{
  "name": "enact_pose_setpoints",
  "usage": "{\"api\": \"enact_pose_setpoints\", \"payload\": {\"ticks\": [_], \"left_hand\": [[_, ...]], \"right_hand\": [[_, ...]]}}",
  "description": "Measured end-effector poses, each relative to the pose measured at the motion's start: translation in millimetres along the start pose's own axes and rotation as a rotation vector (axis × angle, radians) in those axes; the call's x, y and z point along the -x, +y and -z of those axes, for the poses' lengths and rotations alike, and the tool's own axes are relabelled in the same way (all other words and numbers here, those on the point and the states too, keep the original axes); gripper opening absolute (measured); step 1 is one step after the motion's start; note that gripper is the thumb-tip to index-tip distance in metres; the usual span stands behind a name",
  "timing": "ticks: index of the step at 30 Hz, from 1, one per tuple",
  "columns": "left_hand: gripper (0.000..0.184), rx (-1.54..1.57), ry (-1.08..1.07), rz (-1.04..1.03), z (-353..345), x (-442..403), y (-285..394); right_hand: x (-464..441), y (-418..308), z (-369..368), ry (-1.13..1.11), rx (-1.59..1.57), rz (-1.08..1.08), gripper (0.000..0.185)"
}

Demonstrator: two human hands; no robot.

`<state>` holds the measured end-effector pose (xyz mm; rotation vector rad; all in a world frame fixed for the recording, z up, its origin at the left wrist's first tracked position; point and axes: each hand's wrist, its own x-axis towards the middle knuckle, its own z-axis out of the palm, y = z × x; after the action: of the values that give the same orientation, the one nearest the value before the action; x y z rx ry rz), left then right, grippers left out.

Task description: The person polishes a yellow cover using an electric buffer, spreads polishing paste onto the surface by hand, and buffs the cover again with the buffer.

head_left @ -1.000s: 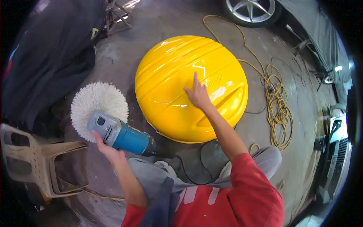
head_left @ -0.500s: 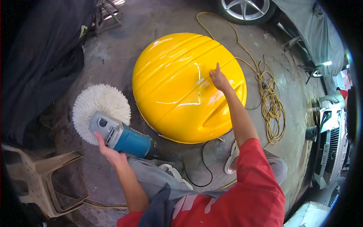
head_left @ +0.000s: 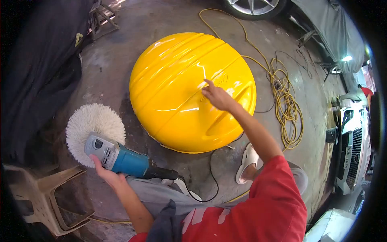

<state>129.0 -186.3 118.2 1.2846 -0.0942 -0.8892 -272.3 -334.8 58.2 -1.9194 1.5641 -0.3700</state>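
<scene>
My left hand (head_left: 108, 172) is closed around the side of a blue and grey power polisher (head_left: 130, 161), thumb up by its grey head. A round white fluffy buffing pad (head_left: 96, 130) is fitted to the polisher, facing away from me. In front of me lies a large domed glossy yellow panel (head_left: 173, 97) with raised ridges and embossed lettering. My right hand (head_left: 215, 96) is over the panel's middle, index finger stretched out and the other fingers partly curled, holding nothing. Whether the fingertip touches the surface I cannot tell.
A yellow cord (head_left: 287, 109) lies coiled on the floor at right. The polisher's black cable (head_left: 217, 185) loops near my feet. A plastic chair (head_left: 48, 193) is at lower left, a dark cloth (head_left: 40, 72) hangs at left, and a white car (head_left: 352, 149) stands far right.
My right hand has moved left and down across the yellow panel, off part of the lettering. The polisher stays in my left hand, and the whole view has shifted slightly.
</scene>
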Motion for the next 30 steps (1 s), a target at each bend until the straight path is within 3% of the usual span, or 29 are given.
{"api": "enact_pose_setpoints", "payload": {"ticks": [1,3,4,6,8,9,11,15,17,18,20,21,23,24,26,28,29,30], "left_hand": [[0.077,-0.020,-0.004,-0.005,0.8,-1.5,-1.2],[0.076,-0.039,-0.010,-0.016,0.2,-0.1,-0.3],[0.076,-0.050,-0.010,-0.021,-3.2,3.2,-0.6],[0.075,-0.058,-0.005,-0.037,1.4,-0.9,-0.9],[0.075,-0.035,-0.070,-0.023,9.4,-13.5,-7.2],[0.075,-0.044,-0.082,-0.006,10.7,-14.7,-7.3],[0.075,-0.043,-0.085,0.028,12.0,-16.2,-7.3],[0.074,-0.067,-0.068,0.047,5.1,-12.0,-1.7],[0.074,-0.060,-0.084,0.030,8.1,-16.9,-6.8],[0.074,-0.059,-0.094,0.010,9.2,-20.2,-8.1],[0.074,-0.047,-0.133,0.053,13.8,-24.2,-6.5],[0.074,-0.037,-0.167,0.082,14.8,-24.0,-8.1],[0.074,-0.037,-0.157,0.063,12.5,-21.7,-9.9],[0.074,-0.038,-0.142,0.032,11.1,-23.3,-8.5],[0.074,-0.051,-0.136,0.012,11.7,-26.6,-10.4],[0.074,-0.071,-0.133,-0.002,15.4,-31.4,-14.0],[0.074,-0.079,-0.134,-0.009,18.0,-34.9,-15.5],[0.074,-0.081,-0.124,-0.016,19.3,-36.1,-18.3]], "right_hand": [[4.2,-1.3,-2.1,0.004,0.000,-0.003,0.057],[9.1,1.6,-14.3,0.271,-0.140,-0.047,0.063],[13.2,7.9,-32.7,0.270,-0.142,-0.042,0.063],[31.1,20.7,-86.0,0.521,0.475,0.053,0.069],[73.6,-17.9,-114.7,0.343,0.392,0.283,0.074],[82.2,-40.7,-109.0,0.337,0.398,0.291,0.074],[101.1,-79.0,-95.1,-0.012,0.063,0.039,0.070],[69.8,0.2,-66.0,0.207,0.310,-0.244,0.064],[73.3,27.9,-74.3,0.290,0.820,0.042,0.058],[85.9,10.4,-79.0,0.194,0.727,0.121,0.056],[114.6,-47.3,-72.2,-0.081,0.201,0.129,0.051],[116.7,-41.6,-67.2,-0.080,0.208,0.115,0.051],[96.8,-27.7,-51.0,0.160,0.183,0.007,0.048],[84.0,-19.2,-32.2,0.290,0.097,-0.149,0.049],[64.9,31.2,-36.7,0.409,0.152,-0.148,0.059],[64.6,38.1,-54.1,0.162,0.718,-0.205,0.071],[73.9,8.6,-54.2,-0.088,0.575,-0.172,0.078],[83.9,-8.1,-69.3,-0.166,0.601,-0.027,0.076]]}}
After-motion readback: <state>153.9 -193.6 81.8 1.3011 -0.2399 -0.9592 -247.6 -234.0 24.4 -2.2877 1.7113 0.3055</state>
